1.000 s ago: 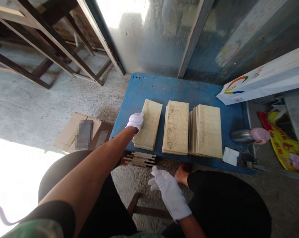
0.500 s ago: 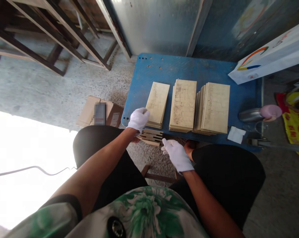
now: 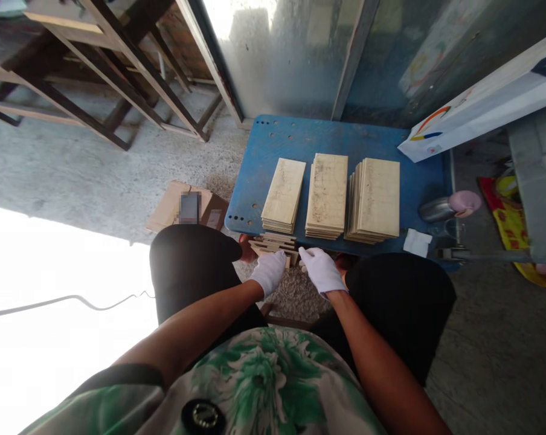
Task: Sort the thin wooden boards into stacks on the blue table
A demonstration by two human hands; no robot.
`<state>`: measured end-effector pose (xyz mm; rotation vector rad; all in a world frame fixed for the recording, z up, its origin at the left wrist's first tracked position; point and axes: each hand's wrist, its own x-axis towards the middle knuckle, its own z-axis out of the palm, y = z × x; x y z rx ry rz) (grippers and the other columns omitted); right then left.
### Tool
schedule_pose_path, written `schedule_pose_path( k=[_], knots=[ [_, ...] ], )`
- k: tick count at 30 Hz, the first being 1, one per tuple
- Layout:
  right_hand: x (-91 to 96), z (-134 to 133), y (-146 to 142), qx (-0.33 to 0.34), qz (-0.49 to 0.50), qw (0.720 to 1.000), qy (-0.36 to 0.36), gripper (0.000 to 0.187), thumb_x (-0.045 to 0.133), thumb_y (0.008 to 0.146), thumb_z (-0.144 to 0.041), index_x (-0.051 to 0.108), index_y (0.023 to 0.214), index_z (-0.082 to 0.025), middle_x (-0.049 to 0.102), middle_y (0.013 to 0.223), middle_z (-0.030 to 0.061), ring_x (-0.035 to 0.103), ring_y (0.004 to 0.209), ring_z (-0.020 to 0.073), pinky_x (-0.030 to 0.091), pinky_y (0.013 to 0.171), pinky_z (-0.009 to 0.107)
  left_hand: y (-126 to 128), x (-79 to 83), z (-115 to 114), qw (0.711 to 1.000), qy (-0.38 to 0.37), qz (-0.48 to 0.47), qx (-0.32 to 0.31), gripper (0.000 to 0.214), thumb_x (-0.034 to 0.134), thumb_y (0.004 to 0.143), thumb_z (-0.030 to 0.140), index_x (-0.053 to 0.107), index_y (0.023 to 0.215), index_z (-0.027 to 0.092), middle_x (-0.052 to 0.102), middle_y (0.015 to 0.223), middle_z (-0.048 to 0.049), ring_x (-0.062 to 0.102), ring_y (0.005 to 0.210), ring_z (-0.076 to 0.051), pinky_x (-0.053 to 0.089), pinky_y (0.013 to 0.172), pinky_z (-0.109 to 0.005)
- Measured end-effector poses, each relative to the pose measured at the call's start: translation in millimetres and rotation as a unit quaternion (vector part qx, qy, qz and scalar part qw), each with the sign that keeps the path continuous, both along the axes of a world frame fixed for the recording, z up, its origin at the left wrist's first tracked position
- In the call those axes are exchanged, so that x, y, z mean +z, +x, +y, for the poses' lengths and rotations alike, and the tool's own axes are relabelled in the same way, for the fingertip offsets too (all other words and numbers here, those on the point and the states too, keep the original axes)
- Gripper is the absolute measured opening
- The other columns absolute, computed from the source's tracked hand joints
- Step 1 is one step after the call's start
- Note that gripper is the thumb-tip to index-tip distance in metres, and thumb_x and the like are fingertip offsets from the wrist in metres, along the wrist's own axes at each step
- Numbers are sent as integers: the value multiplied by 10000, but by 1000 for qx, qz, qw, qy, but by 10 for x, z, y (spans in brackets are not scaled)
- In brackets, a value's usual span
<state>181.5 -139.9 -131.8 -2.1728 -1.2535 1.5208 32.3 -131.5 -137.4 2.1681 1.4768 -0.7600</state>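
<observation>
Both my hands wear white gloves and are close together below the table's front edge. My left hand (image 3: 270, 272) is closed, fingertips at the near end of a pile of slotted, light wooden pieces (image 3: 275, 241); whatever it pinches is hidden by the glove. To its right, my right hand (image 3: 322, 270) has loosely bent fingers, somewhat apart, pointing at the pile, and nothing shows in them. Just beyond lie three stacks of thin wooden boards: a low left stack (image 3: 284, 190), a taller middle stack (image 3: 327, 190) and a leaning right stack (image 3: 380, 196).
The stacks stand on a blue table (image 3: 250, 175). A white paper bag (image 3: 463, 115), a metal cup with a pink lid (image 3: 436, 209) and a folded white tissue (image 3: 417, 242) are at the right. A cardboard box (image 3: 167, 202) sits on the floor at left.
My left hand has left the low left stack and come down toward me, over the slotted pieces. The right hand stays beside them. The view has shifted slightly.
</observation>
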Motion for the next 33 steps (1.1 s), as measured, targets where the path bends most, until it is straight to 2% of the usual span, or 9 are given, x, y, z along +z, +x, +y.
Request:
schedule_pose_path(
  k=[4, 8, 15, 23, 26, 29, 31, 33],
  knots=[
    [-22, -15, 18, 9, 3, 1000, 0, 407, 445, 891, -544, 688, 920, -218, 728, 857, 51, 669, 809, 164, 471, 745, 248, 1, -47, -61, 1000, 9, 6, -5, 444, 232, 936, 44, 481, 1302, 21, 603, 1113, -246, 628, 1007, -303, 489, 783, -443],
    [-53, -39, 19, -6, 28, 1000, 1, 421, 464, 873, -572, 688, 931, -220, 725, 847, 53, 668, 779, 172, 477, 722, 260, 34, -79, -76, 1000, 10, 16, 3, 474, 254, 932, 31, 439, 1367, 59, 598, 1158, -240, 636, 1003, -299, 503, 765, -431],
    [-74, -63, 17, -7, 37, 999, 3, 437, 466, 866, -588, 691, 918, -217, 724, 849, 60, 665, 773, 177, 478, 719, 272, 111, -125, -120, 999, 4, 29, 31, 477, 286, 942, 62, 384, 1409, 52, 641, 1017, -237, 663, 941, -287, 507, 731, -404],
    [-61, -56, 18, 9, 31, 999, 2, 441, 459, 867, -587, 699, 894, -218, 720, 853, 62, 660, 788, 182, 472, 735, 278, 144, -106, -283, 999, 20, 36, 24, 511, 296, 896, 24, 362, 1402, -3, 646, 922, -251, 674, 873, -327, 497, 660, -393],
    [-52, -60, 17, 9, 28, 1000, 3, 439, 458, 868, -586, 697, 892, -218, 721, 856, 63, 660, 783, 182, 472, 729, 279, 121, -86, -296, 999, 26, 20, 7, 491, 278, 891, 23, 411, 1362, -23, 629, 937, -263, 661, 889, -331, 487, 676, -402],
    [-36, -57, 21, 8, 24, 1000, -2, 433, 465, 867, -583, 696, 895, -218, 722, 851, 59, 660, 780, 181, 473, 725, 277, 67, -87, -250, 1000, 19, -13, -4, 441, 234, 897, 34, 564, 1188, 0, 616, 942, -251, 628, 947, -326, 477, 734, -418],
    [-19, -53, 26, 8, 23, 1000, -2, 429, 467, 866, -582, 695, 900, -220, 722, 856, 59, 660, 780, 180, 473, 727, 278, 16, -111, -189, 1000, 13, -18, 9, 411, 238, 913, 67, 606, 1094, 31, 611, 958, -237, 611, 973, -324, 476, 763, -425],
    [2, -48, 32, 8, 23, 1000, 1, 425, 469, 867, -580, 695, 904, -222, 722, 867, 59, 659, 786, 180, 471, 732, 278, -42, -150, -114, 999, 10, 1, 33, 387, 260, 921, 89, 597, 1102, 26, 608, 993, -242, 608, 981, -330, 482, 769, -434]
  ],
)
